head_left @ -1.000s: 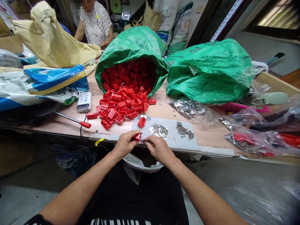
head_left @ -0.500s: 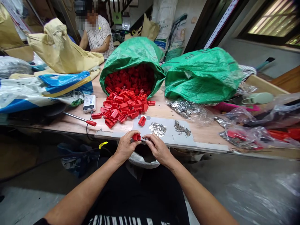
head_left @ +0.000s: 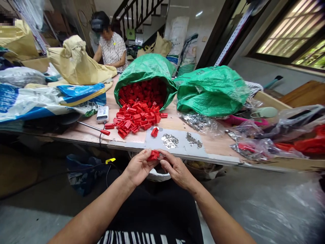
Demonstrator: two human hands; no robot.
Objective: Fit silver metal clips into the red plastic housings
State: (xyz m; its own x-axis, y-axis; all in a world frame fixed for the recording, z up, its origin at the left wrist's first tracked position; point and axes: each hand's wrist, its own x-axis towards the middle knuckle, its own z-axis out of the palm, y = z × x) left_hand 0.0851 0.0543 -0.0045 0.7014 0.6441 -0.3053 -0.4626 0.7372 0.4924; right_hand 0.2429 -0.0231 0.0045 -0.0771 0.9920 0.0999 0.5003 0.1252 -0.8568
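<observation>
My left hand [head_left: 138, 166] is closed around a small red plastic part [head_left: 153, 155] just in front of the table edge. My right hand [head_left: 175, 168] pinches something thin and metallic against that part; I cannot make it out. Beyond them a grey sheet [head_left: 177, 149] carries one loose red part [head_left: 154, 131] and two small heaps of metal pieces [head_left: 170, 140]. A pile of red parts [head_left: 134, 118] spills from an open green sack [head_left: 144, 73].
A second green sack [head_left: 212, 89] lies to the right, with clear bags of metal pieces [head_left: 200, 122] and red items [head_left: 256, 147]. A red-handled screwdriver [head_left: 95, 127] and a white device [head_left: 103, 114] lie left. Another person [head_left: 110, 47] sits at the far side.
The view has tilted upward, showing more of the room. Both hands have dropped slightly below the table edge, still together on the red part.
</observation>
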